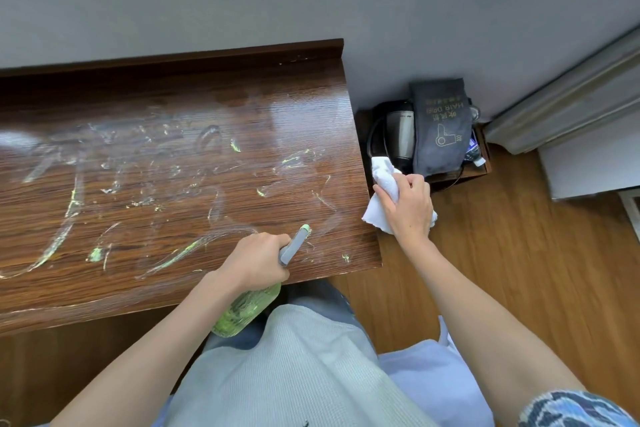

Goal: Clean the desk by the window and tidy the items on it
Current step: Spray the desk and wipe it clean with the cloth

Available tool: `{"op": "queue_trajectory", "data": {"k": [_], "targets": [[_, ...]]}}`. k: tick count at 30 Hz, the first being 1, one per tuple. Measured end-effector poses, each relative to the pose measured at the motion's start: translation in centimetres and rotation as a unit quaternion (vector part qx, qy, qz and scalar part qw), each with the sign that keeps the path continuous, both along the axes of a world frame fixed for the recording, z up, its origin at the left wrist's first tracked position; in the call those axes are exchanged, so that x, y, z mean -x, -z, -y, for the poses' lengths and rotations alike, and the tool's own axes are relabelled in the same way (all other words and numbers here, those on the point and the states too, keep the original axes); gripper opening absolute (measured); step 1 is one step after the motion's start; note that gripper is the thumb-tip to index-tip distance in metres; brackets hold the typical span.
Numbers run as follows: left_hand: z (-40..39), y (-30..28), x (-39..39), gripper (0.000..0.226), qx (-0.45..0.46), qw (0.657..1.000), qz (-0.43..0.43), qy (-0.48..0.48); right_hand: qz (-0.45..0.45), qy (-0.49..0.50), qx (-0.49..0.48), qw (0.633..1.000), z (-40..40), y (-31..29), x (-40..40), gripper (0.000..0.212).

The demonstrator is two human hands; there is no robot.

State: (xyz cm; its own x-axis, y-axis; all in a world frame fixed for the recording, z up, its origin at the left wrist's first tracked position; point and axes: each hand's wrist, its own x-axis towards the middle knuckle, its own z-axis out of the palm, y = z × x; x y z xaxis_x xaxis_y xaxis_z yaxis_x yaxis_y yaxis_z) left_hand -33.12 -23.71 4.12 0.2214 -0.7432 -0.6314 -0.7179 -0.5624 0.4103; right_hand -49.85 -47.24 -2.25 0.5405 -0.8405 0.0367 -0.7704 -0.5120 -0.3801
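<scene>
Head view, left hand [254, 262] gripping spray bottle [247, 308], right hand [407, 206] clutching cloth [382, 173], kettle [398, 133] beside desk [173, 156]

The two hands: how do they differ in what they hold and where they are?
The left hand grips a green spray bottle by its grey nozzle, while the right hand holds a crumpled white cloth. The left hand is over the near edge of the wooden desk, whereas the right hand is past the desk's right end, above the floor. Both have their fingers curled round a cleaning item.
</scene>
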Motion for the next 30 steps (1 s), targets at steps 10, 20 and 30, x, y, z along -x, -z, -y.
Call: {"op": "queue_trajectory", "data": {"k": [10,20,30], "targets": [[-0.6,-0.2,1.6,0.022,0.008,0.997,-0.008,0.076,0.002,0.007,-0.015,1.000,-1.3,0.4,1.2,0.040],[-0.8,0.2,2.8,0.015,-0.028,0.984,-0.007,0.177,-0.018,0.037,-0.030,0.999,-2.5,0.6,3.6,0.039],[-1.6,0.6,3.3,0.014,-0.034,0.981,-0.004,0.189,-0.015,0.031,-0.031,0.999,-3.9,0.3,3.7,0.039]]}}
